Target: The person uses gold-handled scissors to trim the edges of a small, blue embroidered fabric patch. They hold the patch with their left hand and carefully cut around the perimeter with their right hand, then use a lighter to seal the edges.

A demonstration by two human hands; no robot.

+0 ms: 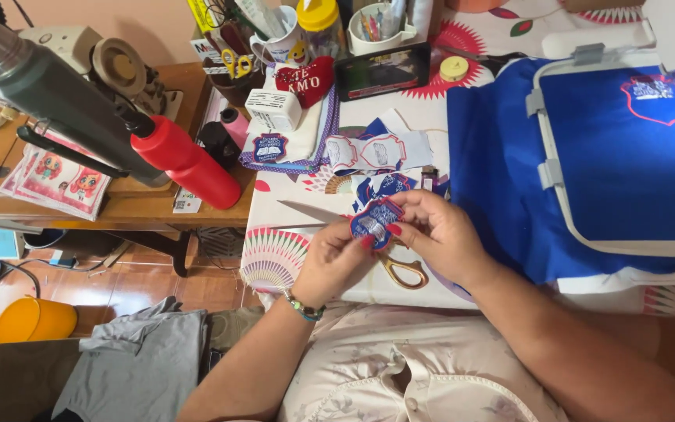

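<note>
Head view: the left hand [336,262] and right hand [437,234] both pinch a shield-shaped embroidered patch [375,219] just above the patterned surface [275,250]. Scissors [330,215] lie beneath, handles mostly hidden behind the hands. Blue fabric [494,180] in a hoop frame [560,187] is cut off at the right edge.

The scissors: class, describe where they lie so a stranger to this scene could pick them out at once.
Start at the patterned tablecloth, left of the blue fabric. At its near edge the left hand and right hand pinch a shield-shaped embroidered patch. The scissors lie under them: long silver blades pointing left, gold handles, unlike the yellow-handled pair standing among the containers behind.
</note>
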